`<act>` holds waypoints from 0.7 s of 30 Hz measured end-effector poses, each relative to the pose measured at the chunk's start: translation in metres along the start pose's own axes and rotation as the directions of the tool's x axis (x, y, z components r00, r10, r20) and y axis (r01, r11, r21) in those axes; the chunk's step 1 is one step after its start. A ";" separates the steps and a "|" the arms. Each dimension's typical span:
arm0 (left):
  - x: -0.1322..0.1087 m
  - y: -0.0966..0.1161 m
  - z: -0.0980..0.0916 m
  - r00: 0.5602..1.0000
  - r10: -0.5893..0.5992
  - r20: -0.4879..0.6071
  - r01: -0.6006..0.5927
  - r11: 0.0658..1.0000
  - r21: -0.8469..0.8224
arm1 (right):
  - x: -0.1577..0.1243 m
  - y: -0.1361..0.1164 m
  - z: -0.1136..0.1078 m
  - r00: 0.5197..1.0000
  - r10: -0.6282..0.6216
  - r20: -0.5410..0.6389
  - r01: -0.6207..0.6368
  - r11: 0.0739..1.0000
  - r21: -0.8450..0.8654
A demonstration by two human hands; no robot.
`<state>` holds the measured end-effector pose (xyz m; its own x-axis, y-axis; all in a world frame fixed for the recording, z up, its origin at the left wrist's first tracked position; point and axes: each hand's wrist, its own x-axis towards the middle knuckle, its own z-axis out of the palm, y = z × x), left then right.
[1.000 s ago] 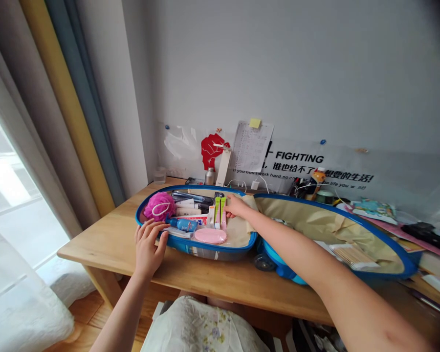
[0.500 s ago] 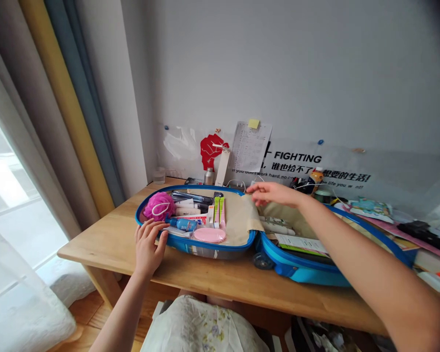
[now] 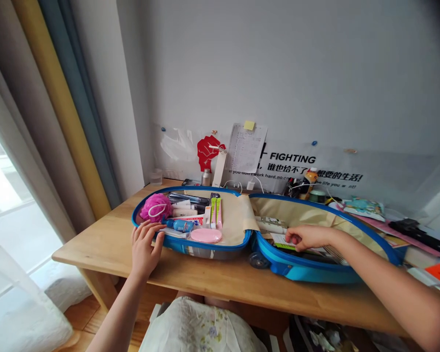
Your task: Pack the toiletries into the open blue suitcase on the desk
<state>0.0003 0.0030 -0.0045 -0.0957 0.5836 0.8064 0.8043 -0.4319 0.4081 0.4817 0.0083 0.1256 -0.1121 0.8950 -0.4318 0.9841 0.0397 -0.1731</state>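
An open blue suitcase [image 3: 300,275] lies on the desk, its two halves side by side. My left hand [image 3: 146,244] rests on the near left rim with its fingers stretched out, holding nothing. Close to those fingers lie a purple bath puff [image 3: 156,207] and a blue bottle [image 3: 182,225]. A pink oval case [image 3: 206,235], green-and-pink toothbrush packs [image 3: 216,212] and a white-and-red box share the left half. My right hand [image 3: 308,237] reaches into the right half, fingers curled over a white-and-green packet [image 3: 280,240]. Whatever its fingertips hold is hidden. A pale rolled package [image 3: 270,225] lies nearby.
The wooden desk [image 3: 95,239] stands against a wall. Behind the suitcase are a metal bottle [image 3: 206,177], a white charger [image 3: 250,185] with cables, and an orange-capped bottle [image 3: 311,176]. Papers and a black object [image 3: 420,233] lie at the right.
My right hand has moved down and to the right, from above the suitcase's middle into the right half, and its fingers have curled. My left hand stays on the rim. The view has shifted slightly.
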 end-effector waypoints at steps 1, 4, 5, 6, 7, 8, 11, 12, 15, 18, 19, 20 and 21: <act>0.000 0.000 0.000 1.000 0.002 0.001 -0.002 1.000 0.002 | 0.001 0.000 0.002 1.000 0.008 0.002 -0.008 1.000 0.004; 0.000 0.000 0.000 1.000 0.010 -0.003 -0.010 1.000 0.001 | 0.004 0.000 0.005 1.000 0.001 0.008 -0.002 1.000 0.014; 0.000 0.000 0.000 1.000 0.013 -0.005 -0.013 1.000 0.000 | 0.004 0.000 0.006 1.000 -0.007 0.010 0.006 1.000 0.018; 0.000 0.000 0.000 1.000 0.015 -0.008 -0.015 1.000 -0.001 | 0.004 -0.001 0.007 1.000 -0.014 0.012 0.014 1.000 0.022; 0.000 0.000 0.000 1.000 0.016 -0.009 -0.016 1.000 -0.001 | 0.003 -0.002 0.008 1.000 -0.020 0.009 0.020 0.999 0.026; 0.000 0.000 0.000 1.000 0.017 -0.010 -0.017 1.000 0.000 | 0.002 -0.002 0.008 1.000 -0.021 0.002 0.021 0.999 0.028; 0.000 0.000 0.000 1.000 0.014 -0.002 -0.014 1.000 0.001 | -0.001 -0.005 0.009 1.000 -0.011 -0.014 0.011 1.000 0.025; 0.000 0.000 0.000 1.000 0.012 0.000 -0.012 1.000 0.001 | -0.001 -0.006 0.009 1.000 -0.007 -0.018 0.007 1.000 0.021; 0.000 0.001 0.000 1.000 0.006 -0.002 -0.006 1.000 0.001 | -0.002 -0.008 0.009 1.000 -0.004 -0.017 0.004 1.000 0.008; 0.000 0.001 -0.001 1.000 0.008 -0.008 -0.008 1.000 0.006 | 0.001 -0.007 0.009 1.000 -0.003 0.011 0.003 1.000 0.010; 0.000 0.001 -0.001 1.000 0.007 -0.009 -0.007 1.000 0.008 | 0.002 -0.006 0.008 1.000 -0.002 0.030 0.002 1.000 0.016; 0.000 0.002 -0.001 1.000 0.007 -0.009 -0.007 1.000 0.010 | 0.004 -0.005 0.007 0.999 -0.001 0.052 0.000 1.000 0.022; 0.000 0.002 -0.001 1.000 0.008 -0.010 -0.008 1.000 0.011 | 0.005 -0.005 0.007 0.997 -0.001 0.074 -0.001 1.000 0.028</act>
<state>0.0014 0.0019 -0.0031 -0.0952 0.5735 0.8137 0.8115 -0.4287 0.3971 0.4757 0.0098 0.1181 -0.1230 0.8597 -0.4957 0.9800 0.0264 -0.1974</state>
